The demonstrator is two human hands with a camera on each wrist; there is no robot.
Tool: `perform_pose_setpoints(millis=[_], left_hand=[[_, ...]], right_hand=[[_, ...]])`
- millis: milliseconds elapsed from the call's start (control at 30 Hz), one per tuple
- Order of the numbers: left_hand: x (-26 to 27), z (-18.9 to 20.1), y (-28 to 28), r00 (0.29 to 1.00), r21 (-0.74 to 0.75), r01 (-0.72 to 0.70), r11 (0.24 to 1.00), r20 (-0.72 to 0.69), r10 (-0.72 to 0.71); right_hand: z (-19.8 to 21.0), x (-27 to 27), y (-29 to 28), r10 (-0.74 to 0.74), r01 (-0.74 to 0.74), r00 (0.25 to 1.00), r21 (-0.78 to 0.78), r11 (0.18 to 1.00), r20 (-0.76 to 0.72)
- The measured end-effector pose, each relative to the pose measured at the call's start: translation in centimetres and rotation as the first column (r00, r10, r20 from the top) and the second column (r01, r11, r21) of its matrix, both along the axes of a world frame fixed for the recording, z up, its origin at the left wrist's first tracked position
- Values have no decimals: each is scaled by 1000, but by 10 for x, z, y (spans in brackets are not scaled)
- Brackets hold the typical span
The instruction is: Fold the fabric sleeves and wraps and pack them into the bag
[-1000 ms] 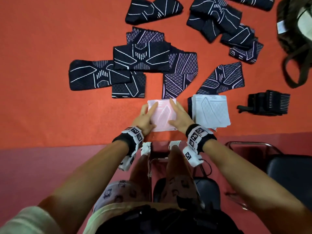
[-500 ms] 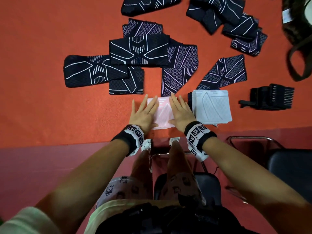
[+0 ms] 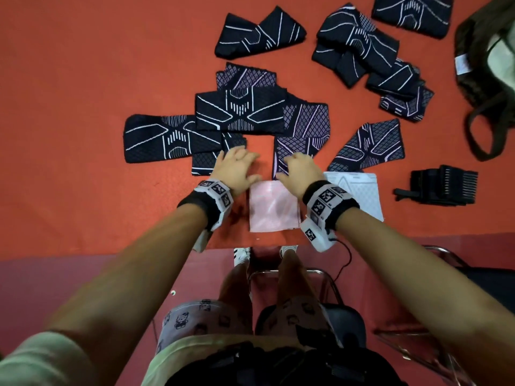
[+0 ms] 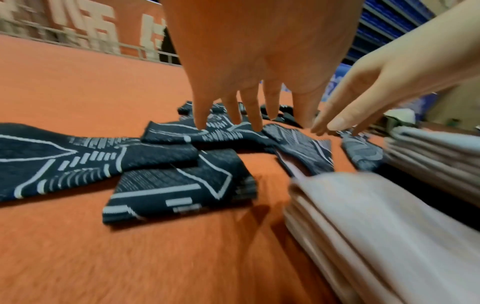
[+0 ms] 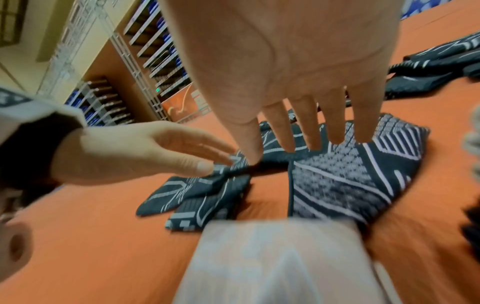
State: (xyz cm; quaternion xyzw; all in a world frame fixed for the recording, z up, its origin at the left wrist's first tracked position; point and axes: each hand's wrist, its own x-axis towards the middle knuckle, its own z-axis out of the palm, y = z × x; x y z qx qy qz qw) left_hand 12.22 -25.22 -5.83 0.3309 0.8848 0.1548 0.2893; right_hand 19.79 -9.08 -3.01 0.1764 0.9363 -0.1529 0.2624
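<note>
A folded pink sleeve [image 3: 274, 206] lies on the orange table near its front edge, with a stack of folded white sleeves [image 3: 359, 190] to its right. Both hands hover just beyond it with fingers straight, holding nothing. My left hand [image 3: 237, 165] is over a small black sleeve [image 4: 179, 189]. My right hand [image 3: 299, 167] is over a purple-lined black sleeve [image 5: 345, 181]. Several more black patterned sleeves [image 3: 239, 114] lie spread further back. The dark bag [image 3: 485, 76] sits at the far right edge.
A black ribbed wrap [image 3: 443, 185] lies right of the white stack. More black sleeves [image 3: 365, 48] are piled at the back right. Black chairs [image 3: 328, 321] stand below the table's front edge by my legs. Bare orange table [image 3: 83, 107] spreads to the left.
Both hands have lifted off the pink folded sleeve and moved forward over the black sleeves. The pink sleeve stays flat where it was pressed.
</note>
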Motion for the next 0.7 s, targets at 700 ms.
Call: perform_pose_setpoints(millis=[700], left_hand=[[-149, -61, 2, 479, -87, -870, 486, 87, 873]], right_hand=[[-70, -143, 47, -618, 601, 786, -212, 771, -19]])
